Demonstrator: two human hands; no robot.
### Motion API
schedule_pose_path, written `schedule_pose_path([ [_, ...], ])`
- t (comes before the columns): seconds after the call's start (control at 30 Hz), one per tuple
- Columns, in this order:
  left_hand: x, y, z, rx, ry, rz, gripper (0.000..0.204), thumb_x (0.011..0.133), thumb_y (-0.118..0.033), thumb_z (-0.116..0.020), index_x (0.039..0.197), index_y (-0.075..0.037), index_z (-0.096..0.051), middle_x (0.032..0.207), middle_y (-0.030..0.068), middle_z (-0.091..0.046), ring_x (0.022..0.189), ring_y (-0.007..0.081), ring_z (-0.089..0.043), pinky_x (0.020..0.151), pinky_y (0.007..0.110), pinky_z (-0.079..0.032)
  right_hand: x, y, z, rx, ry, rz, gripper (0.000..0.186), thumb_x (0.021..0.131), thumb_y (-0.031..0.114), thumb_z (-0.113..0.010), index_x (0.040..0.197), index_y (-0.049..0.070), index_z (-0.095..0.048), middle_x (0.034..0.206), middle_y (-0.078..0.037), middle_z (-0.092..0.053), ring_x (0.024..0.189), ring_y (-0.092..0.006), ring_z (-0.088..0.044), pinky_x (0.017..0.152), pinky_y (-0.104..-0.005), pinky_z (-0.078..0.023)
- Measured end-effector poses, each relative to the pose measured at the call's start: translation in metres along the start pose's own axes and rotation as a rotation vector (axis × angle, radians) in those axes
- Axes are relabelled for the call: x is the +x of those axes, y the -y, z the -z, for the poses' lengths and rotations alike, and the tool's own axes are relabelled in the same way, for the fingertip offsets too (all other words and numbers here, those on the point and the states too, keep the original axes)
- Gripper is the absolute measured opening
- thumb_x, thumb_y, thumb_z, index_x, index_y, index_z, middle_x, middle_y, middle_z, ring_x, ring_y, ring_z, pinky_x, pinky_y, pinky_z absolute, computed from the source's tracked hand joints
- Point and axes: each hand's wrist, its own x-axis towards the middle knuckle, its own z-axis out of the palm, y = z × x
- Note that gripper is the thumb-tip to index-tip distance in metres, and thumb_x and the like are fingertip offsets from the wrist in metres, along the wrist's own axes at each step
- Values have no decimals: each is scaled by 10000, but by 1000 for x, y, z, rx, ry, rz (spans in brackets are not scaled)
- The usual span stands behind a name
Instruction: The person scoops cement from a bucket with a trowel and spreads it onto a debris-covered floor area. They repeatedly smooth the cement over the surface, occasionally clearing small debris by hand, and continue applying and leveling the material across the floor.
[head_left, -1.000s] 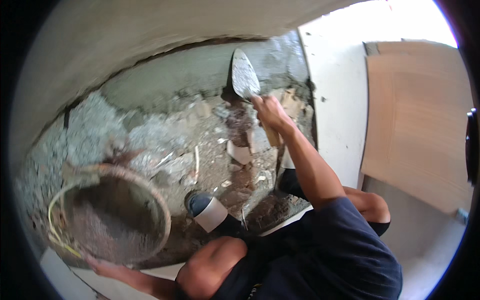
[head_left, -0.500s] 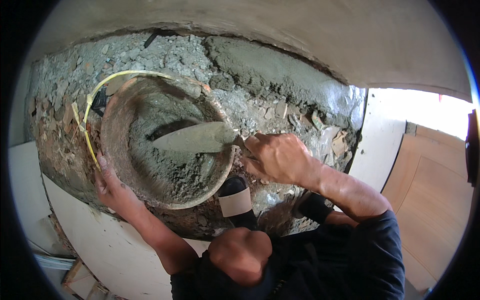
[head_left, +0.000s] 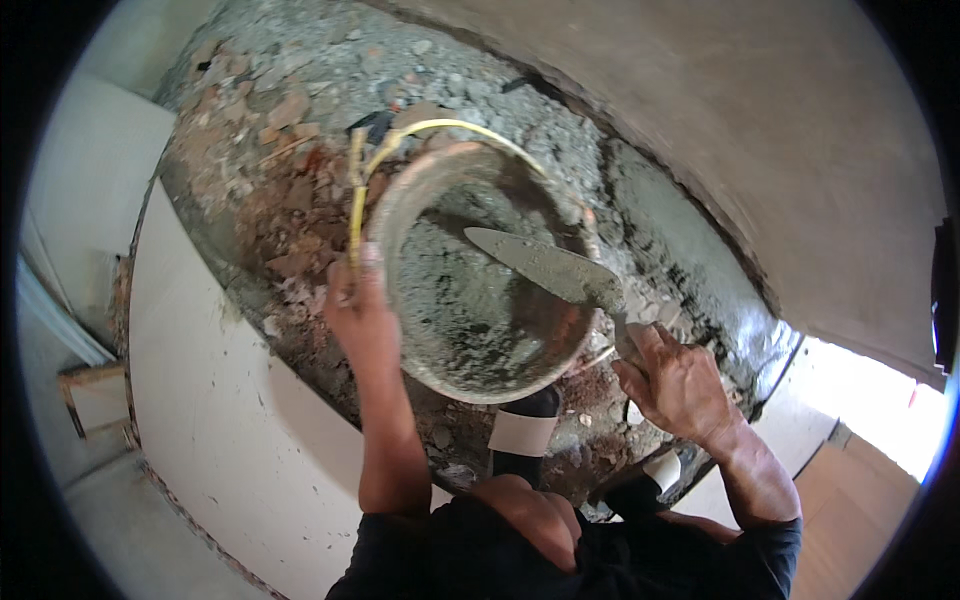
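Observation:
My left hand [head_left: 355,300] is closed on the left rim of a round, cement-crusted bucket [head_left: 470,390], at the foot of its pale yellow handle [head_left: 448,123], which arches loosely beyond the rim. Wet grey mortar [head_left: 450,290] lies inside the bucket. My right hand [head_left: 670,380] is closed round the handle of a pointed trowel [head_left: 540,264], whose grit-speckled blade reaches over the mortar from the right rim. My sandalled foot [head_left: 522,435] stands just below the bucket.
Broken rubble [head_left: 280,200] lies around the bucket. Beyond it a strip of wet mortar [head_left: 680,220] runs along the base of a plastered wall [head_left: 800,150]. A white board or tile [head_left: 220,400] is at the left, and a wooden panel [head_left: 860,500] at the lower right.
Since a second ago my right hand and trowel have come from the mortar strip to the bucket. Since half a second ago the view has turned, with bucket and hands now farther right.

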Motion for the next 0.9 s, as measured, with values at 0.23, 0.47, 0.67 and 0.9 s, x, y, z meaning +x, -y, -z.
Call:
schedule_pose_path([
  [0.23,-19,-9,-7,-89,64,-133,374,956,-280,-571,1087,68,-612,968,157,-623,857,247,-578,772,369,-456,47,-8,9,-411,113,49,379,895,248,-563,1137,-41,-527,900,-219,-666,711,-313,-688,596,-401,-552],
  [0.47,-38,-22,-13,46,79,-321,370,985,-280,-524,1112,55,-620,957,181,-629,876,279,-605,780,377,-468,77,5,-61,-455,405,22,403,933,101,-421,1284,-94,-449,999,-181,-688,878,-265,-694,685,-383,-576],
  [0.67,-54,-9,-3,104,31,-401,333,999,-232,-508,1124,54,-623,962,182,-650,856,267,-624,759,358,-482,45,3,-104,-148,442,76,344,867,169,-507,1121,-63,-522,889,-187,-682,841,-333,-667,697,-421,-549],
  [0.9,-65,-5,2,203,60,-469,332,1013,-210,-477,1105,69,-632,1017,217,-656,913,289,-633,828,365,-492,34,2,-158,182,255,514,284,804,204,-574,970,-27,-572,814,-198,-662,825,-391,-640,707,-439,-519],
])
